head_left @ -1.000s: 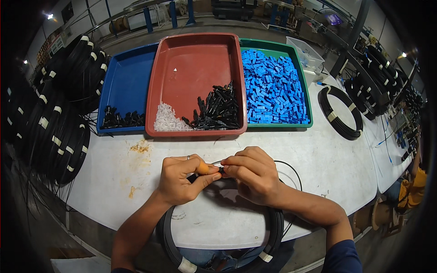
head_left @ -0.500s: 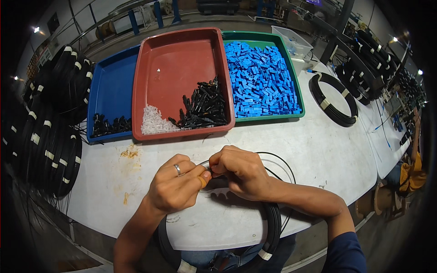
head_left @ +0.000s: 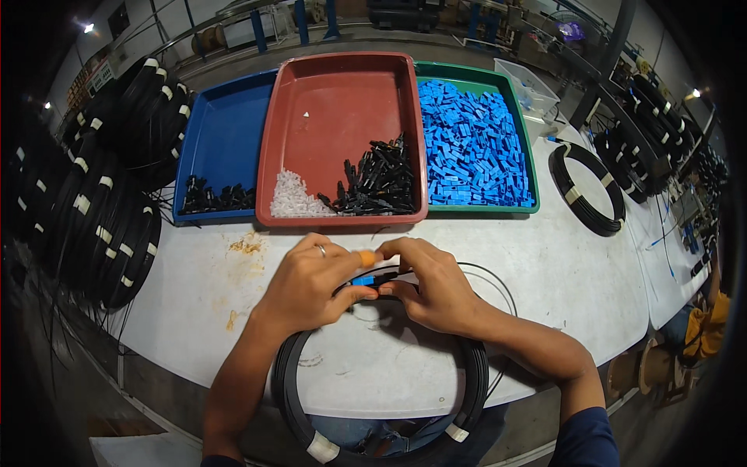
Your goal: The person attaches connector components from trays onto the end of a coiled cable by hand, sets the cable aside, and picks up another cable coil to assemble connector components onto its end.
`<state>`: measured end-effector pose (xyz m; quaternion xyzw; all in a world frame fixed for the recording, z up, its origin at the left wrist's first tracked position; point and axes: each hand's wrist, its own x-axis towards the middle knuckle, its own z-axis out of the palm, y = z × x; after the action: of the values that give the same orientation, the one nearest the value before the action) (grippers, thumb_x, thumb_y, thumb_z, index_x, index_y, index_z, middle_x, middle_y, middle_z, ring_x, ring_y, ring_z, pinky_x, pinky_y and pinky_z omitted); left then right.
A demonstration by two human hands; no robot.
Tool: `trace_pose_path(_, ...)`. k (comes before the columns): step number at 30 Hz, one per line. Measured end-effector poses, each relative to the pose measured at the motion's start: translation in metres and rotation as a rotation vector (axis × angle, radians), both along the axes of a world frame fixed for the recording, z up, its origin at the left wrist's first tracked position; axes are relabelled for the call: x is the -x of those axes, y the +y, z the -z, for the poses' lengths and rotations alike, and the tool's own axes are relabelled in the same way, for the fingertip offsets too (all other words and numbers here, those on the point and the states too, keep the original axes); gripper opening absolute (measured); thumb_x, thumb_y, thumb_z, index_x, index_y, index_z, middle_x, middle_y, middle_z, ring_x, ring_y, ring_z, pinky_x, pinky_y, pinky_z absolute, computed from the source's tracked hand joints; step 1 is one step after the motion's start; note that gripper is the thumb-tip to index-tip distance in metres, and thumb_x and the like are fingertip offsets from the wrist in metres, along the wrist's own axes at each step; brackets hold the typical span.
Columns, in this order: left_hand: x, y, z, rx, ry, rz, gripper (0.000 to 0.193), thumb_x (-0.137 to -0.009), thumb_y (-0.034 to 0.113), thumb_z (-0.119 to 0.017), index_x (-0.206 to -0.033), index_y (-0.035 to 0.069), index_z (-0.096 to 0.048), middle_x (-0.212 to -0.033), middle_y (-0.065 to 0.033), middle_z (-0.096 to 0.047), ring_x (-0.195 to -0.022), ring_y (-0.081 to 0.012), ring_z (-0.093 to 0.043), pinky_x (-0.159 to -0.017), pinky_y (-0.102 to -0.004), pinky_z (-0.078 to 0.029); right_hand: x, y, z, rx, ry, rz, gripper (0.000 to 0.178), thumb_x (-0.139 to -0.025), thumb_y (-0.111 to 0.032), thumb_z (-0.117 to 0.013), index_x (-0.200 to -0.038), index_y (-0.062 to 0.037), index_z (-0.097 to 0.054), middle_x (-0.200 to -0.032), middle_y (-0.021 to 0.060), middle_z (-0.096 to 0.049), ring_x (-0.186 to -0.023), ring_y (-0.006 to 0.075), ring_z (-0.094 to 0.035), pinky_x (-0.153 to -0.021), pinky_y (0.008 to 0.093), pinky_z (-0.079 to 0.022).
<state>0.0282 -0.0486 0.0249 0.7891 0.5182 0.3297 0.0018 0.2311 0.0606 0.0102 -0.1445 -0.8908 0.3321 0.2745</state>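
Observation:
Over the middle of the table, my left hand (head_left: pixel 307 284) holds a small blue fibre connector (head_left: pixel 362 281), its thumb beneath. An orange finger cot (head_left: pixel 367 258) covers the tip of its index finger, slightly blurred, and a ring is on another finger. Facing it, my right hand (head_left: pixel 436 284) grips the black cable end (head_left: pixel 384 278) behind the connector between curved fingers and thumb. The two hands' fingertips almost meet. From there the thin cable loops right and joins a black cable coil (head_left: pixel 475 366), bound with pale tape, which lies at the table's front edge and overhangs it.
Beyond my hands stand a blue tray (head_left: pixel 226 117) with black parts, a red tray (head_left: pixel 342 93) with clear and black pieces, and a green tray (head_left: pixel 535 204) full of blue housings. Coils (head_left: pixel 101 226) are stacked left; another coil (head_left: pixel 585 187) lies right.
The blue connector now shows between my hands; before, my fingers hid it. My left index finger has lifted off and my grip has loosened. The view has shifted, moving the trays rightward.

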Motion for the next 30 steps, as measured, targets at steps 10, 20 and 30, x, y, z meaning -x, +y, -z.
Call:
trace_pose_path(10,0.018,-0.153,0.025,-0.028,-0.816,-0.651,0.027,-0.095,0.024,-0.065,-0.094,-0.004,-0.064,-0.060,-0.0039,-0.059,-0.048,-0.0094,-0.054,-0.048,-0.0253,-0.043,-0.004,0.006,-0.006,-0.028,-0.310,-0.008,0.074,-0.074,-0.023,-0.089,-0.135,-0.0044,-0.052,-0.123,0.0200,-0.064,-0.119,0.0399,-0.057,-0.100,0.0476,-0.047)
trace_pose_path(20,-0.153,-0.261,0.131,0.001,-1.564,-0.349,0.090,-0.093,0.037,-0.075,-0.154,0.011,-0.013,-0.130,-0.0207,-0.053,-0.109,-0.0276,-0.058,-0.095,-0.0433,-0.049,-0.003,0.016,-0.003,-0.004,-0.341,-0.111,0.063,-0.070,-0.012,-0.088,-0.126,-0.0028,-0.060,-0.115,0.0195,-0.069,-0.107,0.0365,-0.065,-0.094,0.0433,-0.052)
trace_pose_path(30,-0.169,-0.204,0.057,-0.204,-1.781,-0.416,0.067,-0.094,0.002,-0.070,-0.144,0.022,-0.030,-0.121,-0.0171,-0.059,-0.092,-0.0214,-0.062,-0.077,-0.0303,-0.053,0.001,0.005,-0.030,0.012,-0.223,-0.020,0.047,-0.070,0.003,-0.077,-0.115,-0.0014,-0.066,-0.102,0.0168,-0.073,-0.092,0.0341,-0.071,-0.084,0.0401,-0.055)
